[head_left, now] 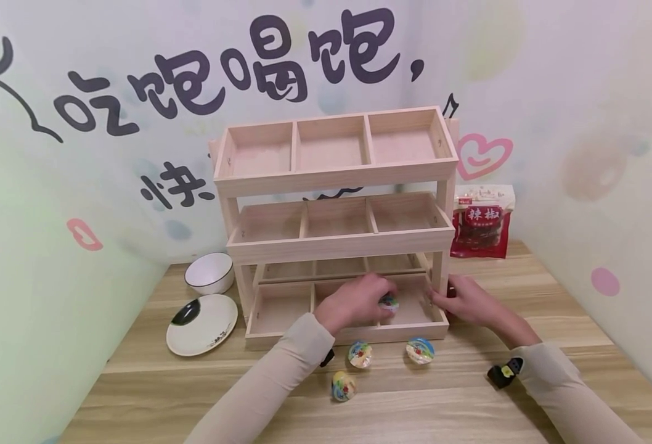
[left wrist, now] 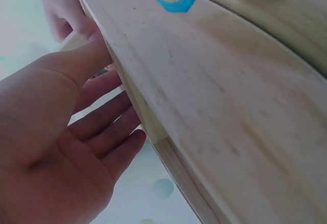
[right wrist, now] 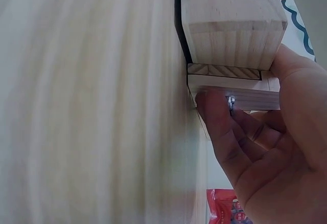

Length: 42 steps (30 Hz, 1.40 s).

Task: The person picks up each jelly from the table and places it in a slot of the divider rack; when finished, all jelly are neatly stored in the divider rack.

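Note:
A three-tier wooden rack [head_left: 339, 245] stands against the wall, each tier split into compartments. My left hand [head_left: 356, 301] reaches over the front board of the bottom tier and holds a small jelly cup [head_left: 389, 304] with a colourful lid, near the divider by the right compartment. In the left wrist view, the left hand's fingers [left wrist: 120, 137] are behind the front board and largely hide that cup. On the rack's right side, my right hand [head_left: 466, 299] grips the lower frame; the right wrist view shows its fingers [right wrist: 217, 117] curled around the wood beside a metal screw [right wrist: 231, 104].
Three more jelly cups lie on the table in front of the rack: one left [head_left: 360, 354], one right [head_left: 419, 350], one nearer [head_left: 343, 386]. A white bowl [head_left: 209, 273] and a plate [head_left: 209, 333] sit left. A red snack bag [head_left: 480, 228] stands behind right.

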Available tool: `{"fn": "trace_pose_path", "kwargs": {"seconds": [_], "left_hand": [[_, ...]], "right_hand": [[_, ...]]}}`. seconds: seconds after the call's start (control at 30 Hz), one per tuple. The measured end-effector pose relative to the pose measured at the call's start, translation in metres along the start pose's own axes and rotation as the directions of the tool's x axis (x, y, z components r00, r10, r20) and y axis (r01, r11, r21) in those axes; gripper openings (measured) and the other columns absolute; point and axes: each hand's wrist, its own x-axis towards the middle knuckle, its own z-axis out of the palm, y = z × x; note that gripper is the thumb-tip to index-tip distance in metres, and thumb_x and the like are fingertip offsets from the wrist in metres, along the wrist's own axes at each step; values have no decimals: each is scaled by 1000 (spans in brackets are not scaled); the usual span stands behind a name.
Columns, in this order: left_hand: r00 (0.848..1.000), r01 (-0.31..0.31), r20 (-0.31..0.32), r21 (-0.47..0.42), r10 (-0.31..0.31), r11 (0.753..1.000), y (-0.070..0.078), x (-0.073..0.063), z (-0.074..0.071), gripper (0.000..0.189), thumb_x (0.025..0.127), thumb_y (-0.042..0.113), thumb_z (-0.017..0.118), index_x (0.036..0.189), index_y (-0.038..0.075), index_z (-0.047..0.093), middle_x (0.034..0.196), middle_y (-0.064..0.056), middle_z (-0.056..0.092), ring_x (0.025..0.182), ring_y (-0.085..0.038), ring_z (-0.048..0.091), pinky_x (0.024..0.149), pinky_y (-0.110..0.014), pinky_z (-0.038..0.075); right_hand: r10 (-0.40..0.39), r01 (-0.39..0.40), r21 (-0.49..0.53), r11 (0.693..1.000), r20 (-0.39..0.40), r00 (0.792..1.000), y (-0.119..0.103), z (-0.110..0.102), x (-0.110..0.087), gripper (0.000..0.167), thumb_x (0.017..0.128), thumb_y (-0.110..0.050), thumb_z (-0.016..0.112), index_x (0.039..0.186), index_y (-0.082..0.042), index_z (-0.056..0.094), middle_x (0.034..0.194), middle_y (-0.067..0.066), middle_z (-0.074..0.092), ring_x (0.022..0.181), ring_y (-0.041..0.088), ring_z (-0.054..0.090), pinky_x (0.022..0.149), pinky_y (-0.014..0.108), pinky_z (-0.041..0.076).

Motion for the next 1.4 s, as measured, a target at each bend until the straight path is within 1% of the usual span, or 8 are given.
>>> {"fn": "trace_pose_path", "kwargs": {"seconds": [0.17, 0.37, 0.5, 0.63, 0.77, 0.93, 1.13, 1.4], "left_hand": [[1000, 9, -3, 10, -9, 1000, 1, -1, 1, 27, 97, 30, 83, 118, 14, 77, 99, 4, 72, 82, -7, 60, 69, -21, 49], [1000, -9, 3, 16, 9, 1000, 3, -2, -1, 22, 97, 30, 82, 112, 14, 78, 94, 4, 71, 78, -7, 58, 66, -21, 46], [1000, -7, 7, 5, 7, 1000, 4, -1, -1, 21, 98, 28, 81, 112, 13, 78, 94, 4, 72, 79, -7, 58, 68, -20, 47], [1000, -6, -8, -1, 6, 1000, 6, -1, 0, 20, 99, 26, 82, 113, 13, 78, 95, 3, 72, 80, -7, 58, 70, -21, 48], [1000, -2, -26, 8, 2, 1000, 7, -1, 1, 20, 98, 25, 82, 114, 13, 78, 98, 2, 74, 81, -7, 60, 71, -21, 50], [999, 6, -32, -19, -7, 1000, 6, -2, 1, 20, 98, 23, 82, 114, 11, 79, 99, 2, 75, 82, -6, 60, 73, -19, 51], [999, 11, -42, -42, -13, 999, 3, -3, 4, 19, 98, 23, 83, 113, 12, 79, 99, 2, 76, 82, -6, 59, 74, -18, 50], [999, -4, -49, -43, 2, 999, 5, -4, 3, 19, 98, 23, 82, 112, 10, 78, 94, 2, 74, 78, -6, 57, 70, -18, 46]], "right_hand": [[-1, 1, 10, 1000, 4, 1000, 1, 2, 0, 40, 107, -21, 70, 139, 1, 61, 108, 13, 75, 90, 17, 68, 72, 28, 60], [6, -6, 8, 1000, -1, 1000, 1, 2, 0, 41, 107, -21, 70, 141, 0, 60, 111, 15, 74, 91, 19, 69, 73, 27, 61], [-4, 4, 4, 1000, -1, 1000, 1, 1, -1, 41, 107, -20, 70, 140, 1, 60, 111, 15, 75, 91, 19, 68, 72, 28, 60], [-14, 14, 5, 1000, 1, 1000, -1, -1, -1, 40, 107, -20, 70, 139, 2, 61, 111, 15, 75, 91, 18, 68, 72, 27, 60], [-8, 8, 5, 1000, 2, 1000, -1, -1, -2, 41, 107, -21, 69, 140, 2, 60, 114, 15, 75, 92, 18, 68, 73, 27, 60], [0, 0, 17, 1000, 7, 1000, -1, 0, -2, 41, 107, -21, 69, 140, 2, 60, 111, 14, 75, 90, 18, 67, 71, 27, 60], [-5, 4, 36, 999, 16, 1000, -2, 1, -2, 40, 108, -23, 68, 138, 2, 61, 102, 10, 72, 86, 19, 66, 67, 28, 58], [1, -1, 24, 1000, 1, 1000, -2, 0, -3, 41, 108, -22, 69, 140, 1, 60, 107, 12, 73, 89, 19, 66, 70, 28, 59]]}}
